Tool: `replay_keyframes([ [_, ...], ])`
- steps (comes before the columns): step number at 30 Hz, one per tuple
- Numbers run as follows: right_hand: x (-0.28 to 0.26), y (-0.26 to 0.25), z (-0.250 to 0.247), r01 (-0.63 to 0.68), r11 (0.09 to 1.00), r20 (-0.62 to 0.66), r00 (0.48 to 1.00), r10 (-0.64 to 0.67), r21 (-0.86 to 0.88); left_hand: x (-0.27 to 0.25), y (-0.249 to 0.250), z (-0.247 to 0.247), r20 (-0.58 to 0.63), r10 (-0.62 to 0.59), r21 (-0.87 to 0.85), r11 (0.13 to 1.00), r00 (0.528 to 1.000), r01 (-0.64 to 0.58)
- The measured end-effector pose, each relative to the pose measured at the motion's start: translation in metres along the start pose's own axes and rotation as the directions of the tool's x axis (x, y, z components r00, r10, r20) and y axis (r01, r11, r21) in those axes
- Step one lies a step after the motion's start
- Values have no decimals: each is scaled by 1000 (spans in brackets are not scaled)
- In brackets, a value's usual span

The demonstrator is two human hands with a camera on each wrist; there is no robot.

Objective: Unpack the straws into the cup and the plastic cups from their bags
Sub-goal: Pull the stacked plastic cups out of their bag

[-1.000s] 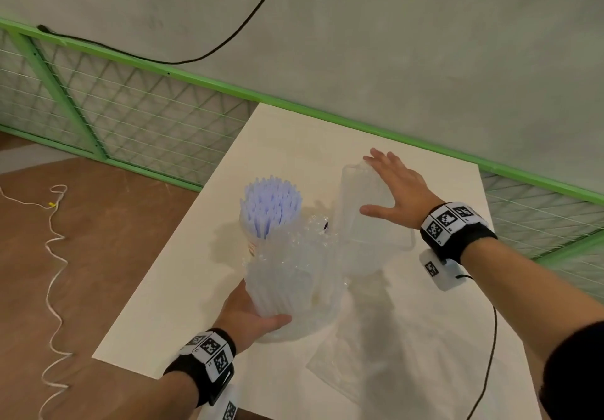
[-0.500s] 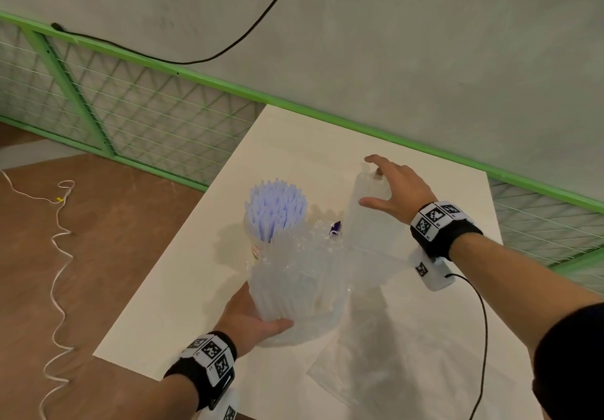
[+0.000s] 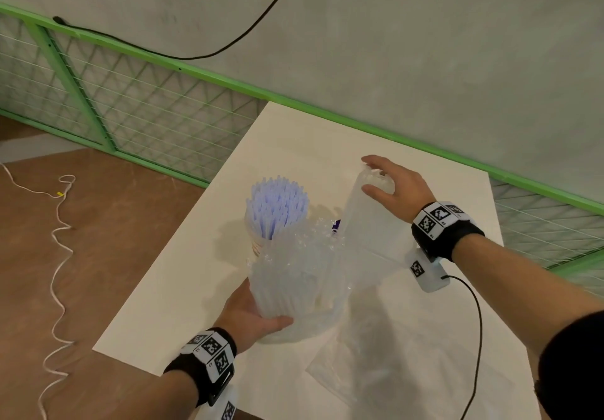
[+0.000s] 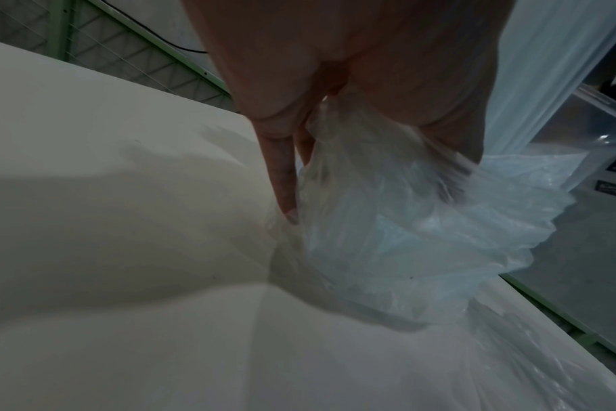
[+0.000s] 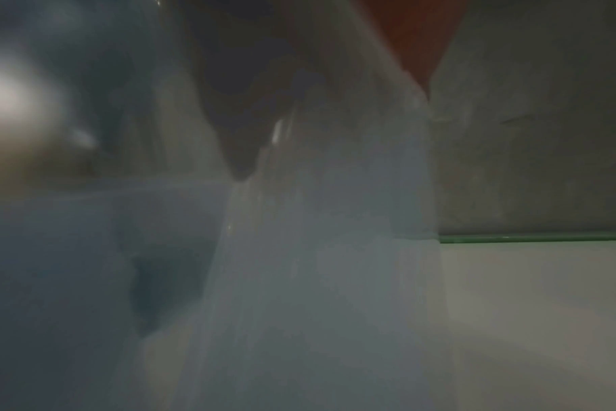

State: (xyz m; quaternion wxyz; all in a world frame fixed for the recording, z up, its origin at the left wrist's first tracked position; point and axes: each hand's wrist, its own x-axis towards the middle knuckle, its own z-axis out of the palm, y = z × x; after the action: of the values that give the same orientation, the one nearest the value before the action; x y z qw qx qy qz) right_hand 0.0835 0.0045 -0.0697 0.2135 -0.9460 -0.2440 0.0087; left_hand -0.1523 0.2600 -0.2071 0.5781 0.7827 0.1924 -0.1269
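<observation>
A cup (image 3: 258, 243) full of pale purple straws (image 3: 277, 202) stands left of centre on the white table (image 3: 170, 288). In front of it a stack of clear plastic cups (image 3: 287, 282) stands upright inside a crumpled clear bag (image 3: 323, 292). My left hand (image 3: 253, 316) grips the bottom of that stack through the bag (image 4: 405, 222). To its right a second tall stack of clear cups (image 3: 362, 226) stands upright, and my right hand (image 3: 390, 184) holds it by the top. The right wrist view is blurred by clear plastic (image 5: 317, 250).
A flat empty clear bag (image 3: 392, 364) lies on the table's near right part. A black cable (image 3: 477, 321) runs from my right wrist toward me. A green mesh fence (image 3: 130, 102) lines the far side, with wooden floor and a white cord (image 3: 58, 256) at left.
My right hand has gone from lying flat on the side of the right-hand cup stack to curling round its top, and that stack now stands more upright. My left hand has kept its grip.
</observation>
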Motion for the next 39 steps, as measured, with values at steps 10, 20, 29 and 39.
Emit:
replay_keyframes([
  [10, -24, 18, -40, -84, 996, 335, 938, 90, -31, 1, -1, 0, -16, 31, -4, 999, 999, -31],
  [20, -13, 20, -40, -227, 974, 310, 925, 221, -17, 2, -3, 0, -8, 21, -25, 999, 1000, -21],
  [29, -14, 13, -18, -215, 976, 187, 961, 206, 28, 2, -2, 0, -13, 20, -36, 999, 1000, -20],
  [39, -13, 11, -5, -88, 980, 170, 978, 119, -180, 2, -3, 0, -7, 30, -25, 999, 1000, -30],
])
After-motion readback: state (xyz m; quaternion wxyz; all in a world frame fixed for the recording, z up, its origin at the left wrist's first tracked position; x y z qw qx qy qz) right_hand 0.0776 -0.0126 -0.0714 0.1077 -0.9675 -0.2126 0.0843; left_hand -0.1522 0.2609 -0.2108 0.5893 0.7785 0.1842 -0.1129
